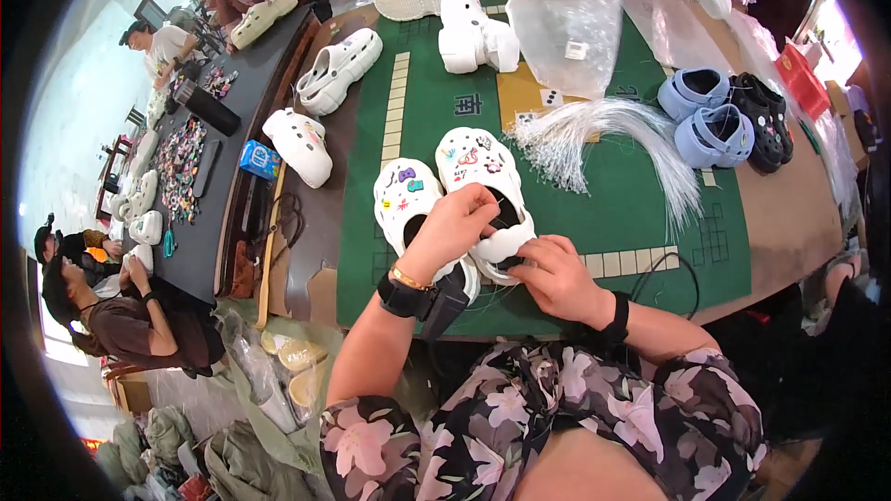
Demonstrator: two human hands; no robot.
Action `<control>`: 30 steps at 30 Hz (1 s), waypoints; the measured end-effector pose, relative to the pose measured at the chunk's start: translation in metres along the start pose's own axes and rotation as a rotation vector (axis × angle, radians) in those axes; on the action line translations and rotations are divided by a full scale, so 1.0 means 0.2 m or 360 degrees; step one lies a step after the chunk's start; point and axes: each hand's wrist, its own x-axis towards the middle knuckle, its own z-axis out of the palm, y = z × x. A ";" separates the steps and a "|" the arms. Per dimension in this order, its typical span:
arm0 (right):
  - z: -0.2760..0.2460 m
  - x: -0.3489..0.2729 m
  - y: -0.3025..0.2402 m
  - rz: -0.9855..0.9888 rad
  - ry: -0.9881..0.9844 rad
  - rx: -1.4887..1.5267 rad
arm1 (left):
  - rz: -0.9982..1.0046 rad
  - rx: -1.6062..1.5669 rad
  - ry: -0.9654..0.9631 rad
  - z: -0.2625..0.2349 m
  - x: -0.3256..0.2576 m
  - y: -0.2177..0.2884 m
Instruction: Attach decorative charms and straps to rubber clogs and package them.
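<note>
White clog (471, 156) sits on green-topped table (362, 227), toe pointing forward, slightly left, long axis roughly front-to-back, heel end nearest; right hand (561, 280) clamped on heel strap (505, 243), left hand (459, 225) bunched at opening, grip unclear; counts: one matching clog (401, 209) just beside on left, two blue clogs (715, 139), one clear bag (566, 23)

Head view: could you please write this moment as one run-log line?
Left hand: over opening of rounded, charm-studded white clog | Right hand: fingers at its white strap | Alongside: second charm-studded white clog | Surface: green mat
</note>
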 end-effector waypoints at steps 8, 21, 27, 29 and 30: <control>0.03 0.03 0.04 -0.0002 -0.0053 0.0104 | 0.0096 0.0191 -0.0397 -0.01 0.08 -0.05; 0.00 0.02 0.03 0.0028 0.0003 0.0064 | 0.0200 -0.0091 0.0326 0.02 0.04 -0.02; -0.04 -0.01 0.01 -0.0046 -0.0040 0.0063 | 0.0384 0.0344 0.0068 0.03 0.00 -0.01; -0.06 -0.02 0.00 -0.0053 -0.0058 0.0052 | 0.0378 0.0514 0.0058 0.03 0.01 -0.01; -0.06 -0.03 -0.01 -0.0048 -0.0045 0.0027 | 0.0369 0.0692 0.0063 0.03 0.01 -0.02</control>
